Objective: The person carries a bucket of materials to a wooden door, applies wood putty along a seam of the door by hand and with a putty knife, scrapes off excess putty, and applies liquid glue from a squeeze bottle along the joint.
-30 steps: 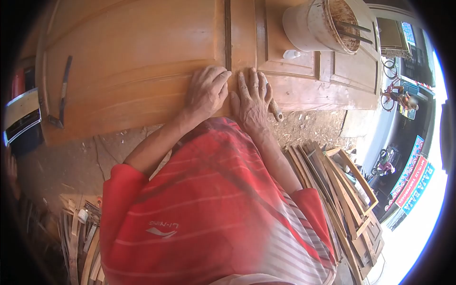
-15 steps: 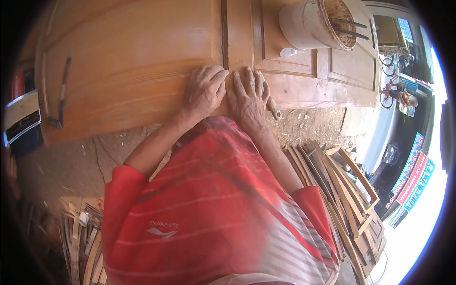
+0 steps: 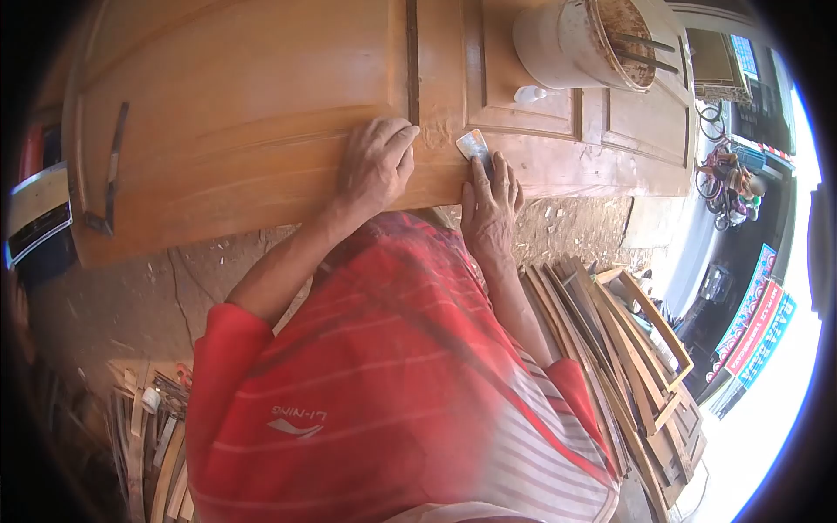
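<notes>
My right hand (image 3: pixel 493 205) is closed around a putty knife (image 3: pixel 472 143), with fingers pressing along it. Its flat, light blade shows beyond my fingertips, lying over the wooden door panel (image 3: pixel 235 166); the handle is hidden by the hand. My left hand (image 3: pixel 377 166) rests on the door near a dark groove, fingers curled under. Whatever those fingers may hold is hidden. Between the two hands, a rough, paler patch (image 3: pixel 436 132) shows on the wood.
A smeared white bucket (image 3: pixel 558 48) with two sticks stands on the door, beside a small clear bottle (image 3: pixel 530 94). A dark metal L-shaped square (image 3: pixel 113 174) lies at left. Wood strips (image 3: pixel 610 349) are piled at right, offcuts (image 3: pixel 153 436) at lower left. People on cycles (image 3: pixel 728 179) are on the street.
My right hand has drawn back and to the right, from lying flat with fingers spread to gripping the putty knife, uncovering its blade and the rough patch. My left hand stays nearly still.
</notes>
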`<action>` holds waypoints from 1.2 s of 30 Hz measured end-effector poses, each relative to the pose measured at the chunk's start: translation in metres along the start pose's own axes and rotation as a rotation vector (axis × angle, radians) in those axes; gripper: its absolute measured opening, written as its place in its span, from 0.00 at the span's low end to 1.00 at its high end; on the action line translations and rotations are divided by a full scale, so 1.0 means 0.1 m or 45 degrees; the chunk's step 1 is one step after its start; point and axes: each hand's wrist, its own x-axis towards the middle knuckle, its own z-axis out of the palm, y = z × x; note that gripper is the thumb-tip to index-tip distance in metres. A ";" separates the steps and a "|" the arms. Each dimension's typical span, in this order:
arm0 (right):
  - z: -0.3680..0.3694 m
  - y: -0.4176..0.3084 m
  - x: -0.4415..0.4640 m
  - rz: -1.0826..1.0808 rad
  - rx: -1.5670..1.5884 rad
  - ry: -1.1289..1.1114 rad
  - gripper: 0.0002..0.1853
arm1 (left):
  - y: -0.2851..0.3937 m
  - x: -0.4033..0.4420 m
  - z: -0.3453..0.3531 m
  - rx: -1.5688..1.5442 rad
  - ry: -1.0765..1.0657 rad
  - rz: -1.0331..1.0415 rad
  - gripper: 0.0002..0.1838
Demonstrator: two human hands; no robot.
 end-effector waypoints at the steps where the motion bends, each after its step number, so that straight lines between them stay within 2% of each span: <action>1: 0.03 0.11 -0.01 0.011 -0.004 0.004 0.30 | -0.02 0.01 0.02 -0.003 0.011 0.018 0.18; 3: 0.11 0.30 -0.01 0.049 0.101 0.055 0.29 | -0.02 0.03 0.01 0.008 0.017 0.051 0.17; 7: 0.08 0.46 0.12 0.162 0.000 0.122 0.30 | 0.02 0.06 -0.05 0.036 0.023 0.081 0.16; 9: -0.06 0.25 0.17 0.235 -0.107 0.070 0.30 | 0.01 0.06 -0.02 0.038 0.020 0.076 0.16; 11: -0.10 0.04 0.17 0.074 0.060 0.000 0.30 | 0.01 0.03 -0.03 0.040 0.008 0.067 0.17; 12: -0.07 -0.10 0.12 0.082 0.060 0.005 0.30 | 0.01 0.04 -0.04 0.048 0.007 0.070 0.17; 14: -0.02 -0.34 0.07 -0.112 0.052 -0.178 0.34 | 0.03 0.07 -0.05 0.056 0.012 0.081 0.17; 21: 0.13 -0.31 0.42 -0.055 0.048 -0.020 0.37 | 0.02 0.03 -0.02 0.047 0.020 0.052 0.17; 29: 0.12 -0.27 0.34 -0.041 -0.009 -0.092 0.38 | 0.06 0.04 0.00 0.051 0.019 0.031 0.16; 36: 0.13 -0.21 0.41 -0.043 0.006 -0.025 0.39 | 0.03 0.04 0.02 0.066 0.040 0.044 0.16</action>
